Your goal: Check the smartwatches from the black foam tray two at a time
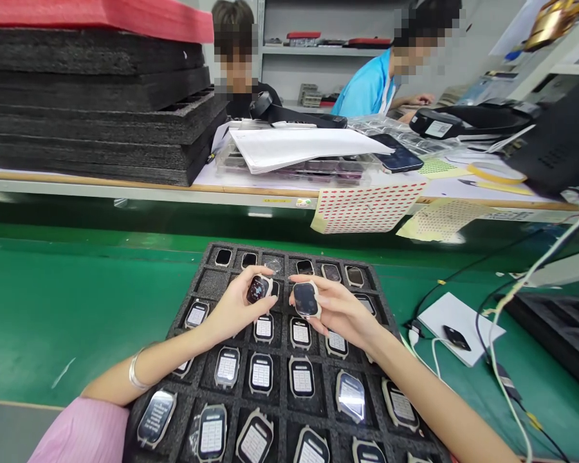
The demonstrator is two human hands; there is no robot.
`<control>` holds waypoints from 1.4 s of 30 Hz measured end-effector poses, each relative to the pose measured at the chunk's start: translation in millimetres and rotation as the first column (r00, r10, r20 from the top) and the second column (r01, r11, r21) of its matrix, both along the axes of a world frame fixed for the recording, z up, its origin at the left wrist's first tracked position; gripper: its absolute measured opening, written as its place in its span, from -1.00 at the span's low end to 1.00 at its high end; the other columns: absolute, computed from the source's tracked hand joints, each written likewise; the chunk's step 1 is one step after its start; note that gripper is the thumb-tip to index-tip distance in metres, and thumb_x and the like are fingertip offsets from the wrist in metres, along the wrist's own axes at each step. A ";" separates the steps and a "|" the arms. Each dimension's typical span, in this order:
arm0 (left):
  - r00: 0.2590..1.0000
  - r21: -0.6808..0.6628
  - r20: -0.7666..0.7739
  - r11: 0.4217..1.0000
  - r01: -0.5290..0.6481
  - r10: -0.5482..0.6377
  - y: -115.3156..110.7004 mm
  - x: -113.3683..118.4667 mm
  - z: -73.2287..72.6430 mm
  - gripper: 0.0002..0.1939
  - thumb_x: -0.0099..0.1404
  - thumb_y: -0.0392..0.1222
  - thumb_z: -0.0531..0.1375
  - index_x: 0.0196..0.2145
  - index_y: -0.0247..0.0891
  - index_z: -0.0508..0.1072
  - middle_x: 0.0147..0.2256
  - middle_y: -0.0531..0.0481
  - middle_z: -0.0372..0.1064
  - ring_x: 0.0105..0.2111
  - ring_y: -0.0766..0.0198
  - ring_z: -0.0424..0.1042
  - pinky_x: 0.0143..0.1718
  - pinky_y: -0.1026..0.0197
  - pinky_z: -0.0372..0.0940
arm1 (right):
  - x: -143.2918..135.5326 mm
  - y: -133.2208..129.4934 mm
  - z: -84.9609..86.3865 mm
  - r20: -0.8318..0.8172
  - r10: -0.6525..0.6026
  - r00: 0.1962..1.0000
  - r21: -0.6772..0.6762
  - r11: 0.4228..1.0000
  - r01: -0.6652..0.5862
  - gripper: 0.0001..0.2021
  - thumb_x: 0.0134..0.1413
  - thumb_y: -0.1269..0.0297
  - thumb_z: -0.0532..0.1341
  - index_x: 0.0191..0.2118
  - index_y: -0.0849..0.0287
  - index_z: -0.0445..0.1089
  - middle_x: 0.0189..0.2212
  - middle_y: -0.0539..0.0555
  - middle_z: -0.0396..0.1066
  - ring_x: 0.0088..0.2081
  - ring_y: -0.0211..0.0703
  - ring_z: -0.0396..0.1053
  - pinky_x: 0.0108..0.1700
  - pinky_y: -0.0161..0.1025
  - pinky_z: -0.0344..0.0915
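My left hand is closed on a smartwatch without a strap, its dark screen lit with a small coloured picture. In my right hand is a second smartwatch, pale-cased, with a dark screen. Both are held apart from each other above a black foam tray. Square pockets of the tray hold several more strapless watches, such as one watch showing a white grid-like screen. Some in the far row, like this watch, have dark screens. My hands hide part of the middle pockets.
Stacked black foam trays stand on the shelf at left under a red one. Papers and a phone lie on the shelf. Cables hang at right near a white box. Two people sit beyond.
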State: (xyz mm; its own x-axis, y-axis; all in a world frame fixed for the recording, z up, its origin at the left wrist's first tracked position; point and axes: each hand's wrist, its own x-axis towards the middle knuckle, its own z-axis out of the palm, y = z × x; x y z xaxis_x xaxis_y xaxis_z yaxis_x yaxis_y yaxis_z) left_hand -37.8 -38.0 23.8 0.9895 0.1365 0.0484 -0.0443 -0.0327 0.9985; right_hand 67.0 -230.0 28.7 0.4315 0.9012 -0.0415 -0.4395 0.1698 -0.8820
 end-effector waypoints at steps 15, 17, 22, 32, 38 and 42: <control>0.995 0.214 0.049 0.974 0.073 -0.086 5.1 -3.6 -6.2 -0.67 0.18 -0.30 0.13 -0.07 -0.22 0.29 -0.23 0.01 0.30 -0.24 0.24 0.32 -0.19 0.23 0.22 | -2.1 0.1 -4.2 0.048 0.010 0.999 -0.033 0.999 -0.008 -0.59 0.05 0.30 0.29 0.05 0.20 0.37 -0.23 0.19 0.44 -0.59 -0.33 0.29 -0.63 -0.36 0.25; 0.994 0.228 0.045 0.970 0.084 -0.096 5.4 -3.4 -5.7 -0.68 0.18 -0.31 0.13 -0.07 -0.22 0.29 -0.23 0.00 0.31 -0.24 0.24 0.32 -0.16 0.22 0.21 | -2.4 0.4 -3.7 0.050 0.017 0.999 -0.030 0.999 -0.016 -0.61 0.04 0.31 0.30 0.03 0.21 0.39 -0.24 0.18 0.45 -0.59 -0.31 0.29 -0.64 -0.35 0.27; 0.993 0.239 0.065 0.968 0.077 -0.095 6.6 -3.6 -3.3 -0.65 0.18 -0.30 0.12 -0.05 -0.21 0.28 -0.15 -0.04 0.31 -0.18 0.20 0.32 -0.10 0.19 0.19 | -2.2 -0.8 -3.7 0.077 0.018 0.997 -0.053 0.999 -0.014 -0.59 0.04 0.30 0.30 0.04 0.21 0.39 -0.26 0.18 0.45 -0.57 -0.29 0.31 -0.61 -0.33 0.30; 0.994 0.266 0.063 0.961 0.074 -0.094 6.9 -3.5 -4.0 -0.65 0.21 -0.29 0.13 -0.03 -0.21 0.27 -0.17 -0.02 0.34 -0.19 0.21 0.34 -0.12 0.23 0.21 | -2.9 -3.4 -3.1 0.090 -0.011 0.996 -0.081 0.997 0.019 -0.52 0.04 0.28 0.30 0.12 0.20 0.33 -0.29 0.18 0.46 -0.59 -0.28 0.32 -0.60 -0.31 0.32; 0.994 0.276 0.055 0.958 0.079 -0.098 7.9 -2.1 -4.5 -0.67 0.19 -0.32 0.13 -0.06 -0.23 0.29 -0.18 -0.02 0.35 -0.20 0.21 0.34 -0.14 0.23 0.21 | -2.4 -2.2 -3.2 0.103 -0.009 0.995 -0.107 0.994 0.020 -0.59 0.05 0.28 0.29 0.05 0.20 0.39 -0.25 0.18 0.46 -0.58 -0.29 0.34 -0.57 -0.30 0.34; 0.993 0.275 0.072 0.959 0.072 -0.095 8.4 -1.1 -4.7 -0.64 0.18 -0.33 0.13 -0.04 -0.22 0.27 -0.14 -0.03 0.33 -0.16 0.20 0.33 -0.09 0.23 0.19 | -1.8 -1.6 -3.6 0.106 -0.013 0.994 -0.115 0.993 0.026 -0.54 0.04 0.27 0.31 0.09 0.20 0.36 -0.25 0.18 0.46 -0.58 -0.27 0.35 -0.56 -0.28 0.35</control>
